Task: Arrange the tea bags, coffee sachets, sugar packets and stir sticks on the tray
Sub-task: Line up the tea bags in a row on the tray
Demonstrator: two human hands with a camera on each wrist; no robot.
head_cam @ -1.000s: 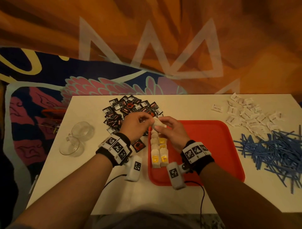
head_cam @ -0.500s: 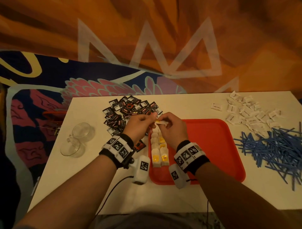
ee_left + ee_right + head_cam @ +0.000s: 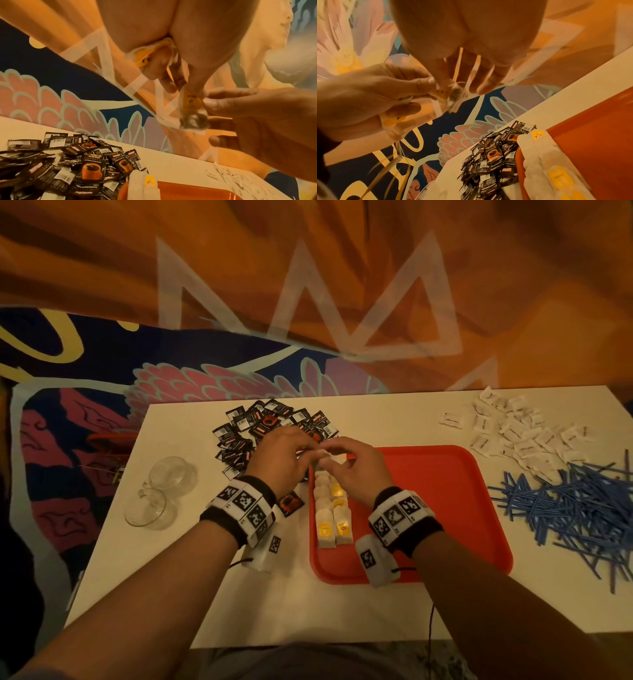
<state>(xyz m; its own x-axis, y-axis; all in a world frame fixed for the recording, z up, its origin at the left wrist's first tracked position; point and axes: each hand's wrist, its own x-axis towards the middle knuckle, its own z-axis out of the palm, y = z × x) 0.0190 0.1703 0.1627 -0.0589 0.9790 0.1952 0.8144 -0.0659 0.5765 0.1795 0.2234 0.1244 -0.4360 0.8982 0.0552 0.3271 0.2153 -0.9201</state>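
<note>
Both hands on one tea bag above the tray

My left hand and right hand each grip-pinch a tea bag over the red tray's far-left corner, above my tea bag row; coffee sachets left of it.

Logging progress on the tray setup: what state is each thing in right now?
Left hand: pinching a tea bag, others tucked in its palm.
Right hand: grip on the same bag.
Tray: holds two rows of tea bags.
Coffee sachets: heaped on the table.
Sugar packets: scattered, off tray.
Stir sticks: piled, off tray.
</note>
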